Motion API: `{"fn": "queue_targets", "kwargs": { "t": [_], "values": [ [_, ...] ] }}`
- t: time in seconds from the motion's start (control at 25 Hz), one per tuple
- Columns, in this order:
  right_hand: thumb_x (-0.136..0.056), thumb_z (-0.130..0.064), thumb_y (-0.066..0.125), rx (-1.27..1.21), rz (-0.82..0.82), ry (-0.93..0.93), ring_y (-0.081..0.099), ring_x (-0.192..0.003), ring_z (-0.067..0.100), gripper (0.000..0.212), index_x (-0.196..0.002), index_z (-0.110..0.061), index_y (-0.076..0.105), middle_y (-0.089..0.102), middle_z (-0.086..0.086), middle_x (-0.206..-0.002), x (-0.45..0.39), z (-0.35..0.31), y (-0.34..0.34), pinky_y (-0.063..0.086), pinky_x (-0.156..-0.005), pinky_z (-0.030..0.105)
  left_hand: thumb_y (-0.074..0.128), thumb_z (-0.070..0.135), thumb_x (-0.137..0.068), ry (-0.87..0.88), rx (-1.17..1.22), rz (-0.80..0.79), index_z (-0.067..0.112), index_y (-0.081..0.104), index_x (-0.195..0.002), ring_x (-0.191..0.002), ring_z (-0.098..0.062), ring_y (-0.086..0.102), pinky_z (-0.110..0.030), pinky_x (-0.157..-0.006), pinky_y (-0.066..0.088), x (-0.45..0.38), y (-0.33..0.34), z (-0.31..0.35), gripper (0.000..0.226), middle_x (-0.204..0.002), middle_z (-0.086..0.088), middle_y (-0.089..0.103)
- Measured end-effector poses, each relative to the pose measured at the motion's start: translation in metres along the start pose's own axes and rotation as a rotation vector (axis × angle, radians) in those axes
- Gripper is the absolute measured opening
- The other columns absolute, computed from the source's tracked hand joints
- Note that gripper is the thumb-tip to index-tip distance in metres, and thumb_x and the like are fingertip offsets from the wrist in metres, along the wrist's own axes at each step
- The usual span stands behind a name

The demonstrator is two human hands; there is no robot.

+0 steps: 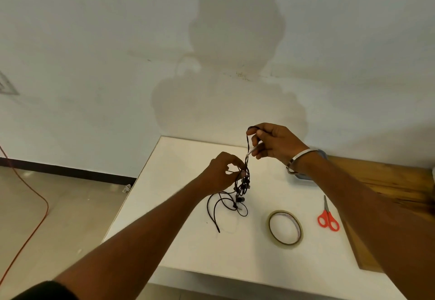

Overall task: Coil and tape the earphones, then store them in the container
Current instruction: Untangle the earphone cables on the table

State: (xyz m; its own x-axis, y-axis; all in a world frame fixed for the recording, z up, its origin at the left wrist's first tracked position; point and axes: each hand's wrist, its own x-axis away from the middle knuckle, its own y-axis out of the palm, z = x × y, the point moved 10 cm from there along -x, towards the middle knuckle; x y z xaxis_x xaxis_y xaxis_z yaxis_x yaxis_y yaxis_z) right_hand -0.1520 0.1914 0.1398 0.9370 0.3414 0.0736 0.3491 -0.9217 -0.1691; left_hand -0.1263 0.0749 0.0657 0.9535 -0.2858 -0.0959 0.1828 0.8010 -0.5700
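At centre frame, a person's left hand (223, 172) pinches a tangled bunch of black earphones (237, 193) above a white table (179, 205), while the right hand (275, 142), higher and to the right, grips one strand between curled fingers and draws it upward, apparently to separate the cable before coiling. Loose loops hang down and trail onto the tabletop just below the left hand. A roll of clear tape (285, 227) lies flat at lower right of centre, with red-handled scissors (328, 217) further right, both seemingly set within reach for the taping step. A blue-rimmed container (303, 176) sits mostly hidden behind the right wrist, which wears a metal bangle (297, 159). Coiling appears barely begun; taping and storing remain.
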Motion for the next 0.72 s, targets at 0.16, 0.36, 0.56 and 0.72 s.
{"fn": "queue_targets", "kwargs": {
  "t": [0.16,0.36,0.56,0.72],
  "values": [
    [-0.1,-0.01,0.038,-0.064,0.094,0.019,0.063,-0.059,0.024,0.024,-0.099,-0.011,0.062,0.054,0.005,-0.071,0.004,-0.005,-0.014,0.056,-0.056,0.028,0.07,0.032,-0.085,-0.11,0.031,0.003,0.019,0.068,-0.087,-0.09,-0.003,0.056,-0.006,-0.073,0.041,0.005,-0.005,-0.004,0.013,-0.102,0.009,0.06],
    [-0.1,-0.009,0.034,-0.02,0.487,0.047,0.053,-0.047,0.018,0.027,-0.103,-0.008,0.061,0.048,0.003,-0.066,0.014,0.001,-0.08,0.046,-0.044,0.023,0.068,0.029,-0.087,-0.295,-0.017,0.129,0.012,0.065,-0.083,-0.081,-0.015,0.06,-0.021,-0.067,0.044,0.012,-0.044,-0.033,0.018,-0.089,-0.001,0.069],
    [-0.098,-0.008,0.033,-0.151,0.744,0.129,0.051,-0.04,0.015,0.026,-0.098,-0.013,0.059,0.048,0.002,-0.067,0.035,0.02,-0.131,0.045,-0.043,0.023,0.052,0.013,-0.092,-0.479,-0.017,0.248,0.01,0.052,-0.086,-0.083,-0.024,0.066,-0.025,-0.061,0.044,0.03,-0.076,-0.068,0.007,-0.093,-0.01,0.069],
    [-0.096,-0.006,0.035,-0.212,0.778,0.154,0.048,-0.043,0.019,0.026,-0.098,-0.012,0.06,0.047,0.003,-0.065,0.038,0.026,-0.138,0.041,-0.037,0.019,0.048,0.012,-0.093,-0.56,-0.068,0.265,0.005,0.055,-0.093,-0.088,-0.029,0.065,-0.036,-0.072,0.051,0.039,-0.083,-0.087,0.01,-0.098,-0.014,0.067]
  ]
}}
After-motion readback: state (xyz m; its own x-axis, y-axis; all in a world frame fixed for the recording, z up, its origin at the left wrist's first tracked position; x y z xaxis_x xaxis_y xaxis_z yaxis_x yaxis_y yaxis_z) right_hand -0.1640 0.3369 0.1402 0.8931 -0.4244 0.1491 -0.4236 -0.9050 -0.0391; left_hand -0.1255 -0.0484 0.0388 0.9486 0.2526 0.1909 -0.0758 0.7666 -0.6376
